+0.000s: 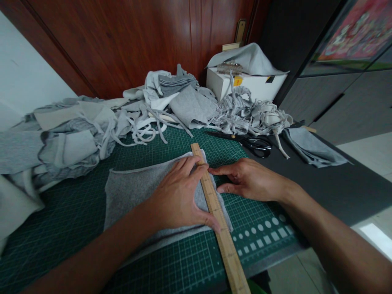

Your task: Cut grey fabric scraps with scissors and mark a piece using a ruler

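Observation:
A wooden ruler (pixel 214 208) lies lengthwise over a folded piece of grey cloth (pixel 134 192), close to the cloth's right edge. My left hand (pixel 180 192) rests on the cloth with fingers and thumb spread, their tips pressing on the ruler. From the right, my right hand (pixel 251 179) reaches to the strip of cloth beside the ruler. Its index finger and thumb are stretched out and apart, with the index tip at the ruler near the left fingertips; the other fingers are curled under. Beneath everything is a green cutting mat (pixel 196 257). The ruler's near end runs past the mat's front edge.
Black-handled scissors (pixel 259 145) lie beyond my right hand. Heaped grey fabric scraps (pixel 70 143) cover the left and back, with tangled strips (pixel 245 110) before a white box (pixel 251 87). More folded grey cloth (pixel 315 147) sits on the dark tabletop (pixel 333 188) at right.

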Demonstrator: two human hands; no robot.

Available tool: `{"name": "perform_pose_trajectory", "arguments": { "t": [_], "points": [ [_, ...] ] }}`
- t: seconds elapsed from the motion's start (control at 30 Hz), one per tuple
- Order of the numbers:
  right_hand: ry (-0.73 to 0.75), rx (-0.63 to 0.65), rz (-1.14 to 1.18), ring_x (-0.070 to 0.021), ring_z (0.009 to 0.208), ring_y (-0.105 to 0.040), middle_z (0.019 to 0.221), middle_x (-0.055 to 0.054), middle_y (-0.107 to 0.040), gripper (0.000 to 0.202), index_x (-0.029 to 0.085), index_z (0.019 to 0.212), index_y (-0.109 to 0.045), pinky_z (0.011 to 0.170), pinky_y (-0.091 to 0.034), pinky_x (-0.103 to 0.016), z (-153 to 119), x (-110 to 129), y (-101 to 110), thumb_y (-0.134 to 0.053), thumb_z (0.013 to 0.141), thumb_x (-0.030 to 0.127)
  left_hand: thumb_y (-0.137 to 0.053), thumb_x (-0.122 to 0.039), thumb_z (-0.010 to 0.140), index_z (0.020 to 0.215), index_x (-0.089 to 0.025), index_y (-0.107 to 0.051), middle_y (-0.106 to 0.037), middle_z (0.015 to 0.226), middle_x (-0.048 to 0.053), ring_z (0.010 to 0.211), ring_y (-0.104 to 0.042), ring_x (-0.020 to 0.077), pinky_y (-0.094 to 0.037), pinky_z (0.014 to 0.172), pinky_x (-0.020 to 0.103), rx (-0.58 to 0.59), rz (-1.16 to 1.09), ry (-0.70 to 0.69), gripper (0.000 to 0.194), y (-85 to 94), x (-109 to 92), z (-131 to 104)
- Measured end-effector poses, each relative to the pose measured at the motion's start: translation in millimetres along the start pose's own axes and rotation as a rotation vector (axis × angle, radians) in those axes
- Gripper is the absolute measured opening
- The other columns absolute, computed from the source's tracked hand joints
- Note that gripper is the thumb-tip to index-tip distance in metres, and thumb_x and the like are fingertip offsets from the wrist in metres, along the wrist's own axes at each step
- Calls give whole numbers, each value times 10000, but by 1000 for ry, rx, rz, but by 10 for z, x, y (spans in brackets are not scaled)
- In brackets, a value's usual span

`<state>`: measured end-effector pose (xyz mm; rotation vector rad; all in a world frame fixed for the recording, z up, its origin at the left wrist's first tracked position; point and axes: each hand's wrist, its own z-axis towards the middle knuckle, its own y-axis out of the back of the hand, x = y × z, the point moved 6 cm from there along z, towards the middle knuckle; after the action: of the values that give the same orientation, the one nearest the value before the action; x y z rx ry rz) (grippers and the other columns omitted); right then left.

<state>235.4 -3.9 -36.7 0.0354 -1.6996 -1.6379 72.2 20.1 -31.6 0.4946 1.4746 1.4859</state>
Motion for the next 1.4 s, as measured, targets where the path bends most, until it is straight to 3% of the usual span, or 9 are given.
{"name": "perform_pose_trajectory", "arguments": {
  "t": [0.27,0.47,0.6,0.73,0.87,1.03,1.17,1.27,1.4],
  "points": [
    [14,-20,64,-126,501,-461,613,56,-562,401,151,1349,-725,568,-311,-283,-16,-17,0,-723,1007,359,-854,-808,536,1326,-175,-594,-523,1447,157,1389,-474,379,-398,1209,525,-7,-12,7,1045,-39,29,-7],
    [-121,-232,239,-126,528,-470,638,44,-554,289,118,1199,-739,530,-337,-259,-20,-106,33,-619,1035,324,-851,-822,511,1430,-138,-513,-484,1474,191,1411,-442,403,-376,1224,556,-15,-20,21,1194,-58,63,-9],
    [-148,-261,247,-111,493,-400,573,79,-474,179,164,1057,-753,509,-309,-256,-35,-50,17,-659,1003,306,-855,-815,508,1404,-155,-505,-483,1480,195,1412,-439,416,-361,1226,593,-37,-32,4,1167,-55,64,-11],
    [-197,-279,205,-124,530,-459,608,63,-521,175,166,1084,-743,546,-350,-270,-16,-66,-4,-675,980,290,-857,-807,512,1393,-151,-502,-491,1467,196,1399,-447,416,-383,1210,593,-38,-36,3,1154,-61,73,-15],
    [-281,-338,335,-145,564,-466,652,63,-497,259,177,1153,-665,544,-367,-282,4,-165,-3,-662,976,365,-858,-800,515,1402,-155,-491,-499,1467,196,1403,-450,412,-387,1214,589,-42,-32,12,1157,-57,75,-30],
    [-302,-337,535,-163,667,-475,805,13,-510,205,179,1133,-591,589,-403,-292,-10,-204,26,-510,951,229,-866,-799,503,1412,-149,-500,-501,1469,200,1397,-469,423,-396,1213,601,-23,-42,45,1176,-48,69,-22],
    [-315,-351,505,-176,684,-498,852,-25,-549,284,146,1186,-600,583,-429,-299,-39,-238,36,-482,929,174,-872,-848,438,1397,-149,-529,-515,1447,196,1369,-488,439,-418,1194,622,-28,-43,57,1235,-31,70,-17],
    [-276,-393,358,-216,803,-628,928,-87,-669,317,127,1252,-619,707,-526,-354,-38,-232,38,-435,994,153,-866,-880,390,1378,-154,-552,-525,1438,196,1360,-490,450,-424,1185,633,-36,-27,43,1266,-18,68,-21],
    [-41,-352,107,-291,1188,-680,1318,-183,-716,390,148,1365,-613,1017,-531,-476,20,-79,-17,-431,1023,113,-856,-884,427,1421,-182,-557,-507,1470,186,1379,-481,452,-431,1178,633,-19,-14,32,1253,-16,68,-24]
  ]
}}
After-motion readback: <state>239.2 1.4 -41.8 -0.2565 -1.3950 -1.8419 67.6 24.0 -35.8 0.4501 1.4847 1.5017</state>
